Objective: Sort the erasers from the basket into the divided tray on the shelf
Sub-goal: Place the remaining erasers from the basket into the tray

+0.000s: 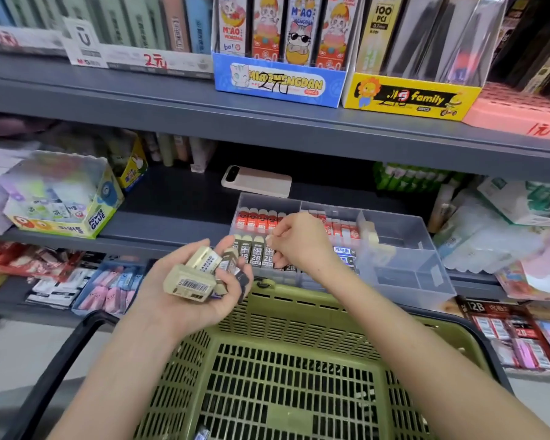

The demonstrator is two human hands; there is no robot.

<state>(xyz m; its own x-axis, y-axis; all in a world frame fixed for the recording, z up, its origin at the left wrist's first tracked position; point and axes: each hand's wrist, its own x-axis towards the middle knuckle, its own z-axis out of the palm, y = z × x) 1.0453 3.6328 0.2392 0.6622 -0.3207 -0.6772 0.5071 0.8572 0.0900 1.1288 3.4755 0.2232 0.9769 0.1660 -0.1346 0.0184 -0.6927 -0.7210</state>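
Olive-green plastic forms the basket (299, 301), which sits low in front of the grey shelf (172, 217); a few small pale pieces (365, 403) lie on its mesh floor, too small to make out. Above its far rim, the left grip (200, 281) is turned palm up and curls round a handful of erasers (191, 282), cream blocks in printed sleeves, one with a barcode facing up. The right grip (299, 239) hovers over the clear divided tray (404, 268) on the shelf and pinches a small pale eraser (270, 239) between thumb and forefinger, just above the tray's front left section. In that section stand the 2B erasers (254, 254) in dark sleeves, side by side. Behind them is a row of red-sleeved erasers (258, 220), and more red-and-white ones fill the middle rear section. The right-hand compartments hold only a few cream pieces at the back. A pale pink phone (256, 181) lies flat on the shelf behind the tray, and a box of glue (61, 201) stands well off to the left.
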